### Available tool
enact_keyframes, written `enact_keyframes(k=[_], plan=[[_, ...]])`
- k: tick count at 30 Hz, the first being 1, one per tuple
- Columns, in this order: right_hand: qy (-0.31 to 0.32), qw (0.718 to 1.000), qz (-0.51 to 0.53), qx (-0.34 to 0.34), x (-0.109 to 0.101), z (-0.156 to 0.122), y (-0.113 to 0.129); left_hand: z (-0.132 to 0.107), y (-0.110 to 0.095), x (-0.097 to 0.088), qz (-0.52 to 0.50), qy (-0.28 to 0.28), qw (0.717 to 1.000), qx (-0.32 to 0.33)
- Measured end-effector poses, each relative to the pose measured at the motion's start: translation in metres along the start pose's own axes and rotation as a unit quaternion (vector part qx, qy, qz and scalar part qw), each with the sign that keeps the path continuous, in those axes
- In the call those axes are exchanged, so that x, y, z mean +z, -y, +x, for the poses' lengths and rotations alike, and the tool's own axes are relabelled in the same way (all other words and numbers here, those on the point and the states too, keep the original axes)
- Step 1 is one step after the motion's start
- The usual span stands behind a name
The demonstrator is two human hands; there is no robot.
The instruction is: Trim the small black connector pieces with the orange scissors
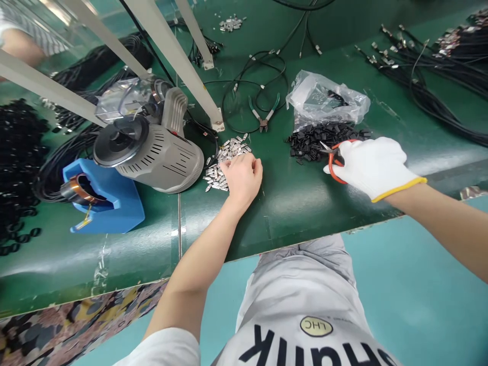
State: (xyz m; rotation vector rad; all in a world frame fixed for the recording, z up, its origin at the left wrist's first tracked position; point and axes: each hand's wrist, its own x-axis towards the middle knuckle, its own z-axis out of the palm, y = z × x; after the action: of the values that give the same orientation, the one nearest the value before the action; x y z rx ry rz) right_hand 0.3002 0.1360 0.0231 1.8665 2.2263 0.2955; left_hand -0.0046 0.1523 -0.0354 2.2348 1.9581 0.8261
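Observation:
My bare left hand [243,176] rests on the green table [305,203] with its fingers curled at the edge of a pile of small silver metal pieces [224,160]; what it pinches is hidden. My right hand [371,165], in a white glove with a yellow cuff, grips orange-handled scissors [333,157], whose tips point left toward a heap of small black parts [324,138].
A grey machine [152,147] with a blue tape holder [104,195] stands to the left. Green-handled pliers [264,114] lie among black cables behind the piles. A clear plastic bag [326,99] sits at the back. Cable bundles [438,56] fill the far right, more at far left.

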Motion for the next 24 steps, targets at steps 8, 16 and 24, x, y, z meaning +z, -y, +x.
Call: enact_keyframes(k=[8,16,24], plan=[[-0.003,1.000,0.004,-0.021,-0.009,-0.006,0.004,-0.009,-0.049,-0.003,-0.023,0.092,0.984,0.153],[0.003,0.999,0.047,0.003,-0.017,-0.015,-0.005,0.019,-0.107,0.043,0.019,0.137,0.950,0.280],[0.024,0.944,0.297,0.144,0.027,-0.015,-0.066,0.082,-0.123,0.057,-0.067,0.084,0.965,0.240]])
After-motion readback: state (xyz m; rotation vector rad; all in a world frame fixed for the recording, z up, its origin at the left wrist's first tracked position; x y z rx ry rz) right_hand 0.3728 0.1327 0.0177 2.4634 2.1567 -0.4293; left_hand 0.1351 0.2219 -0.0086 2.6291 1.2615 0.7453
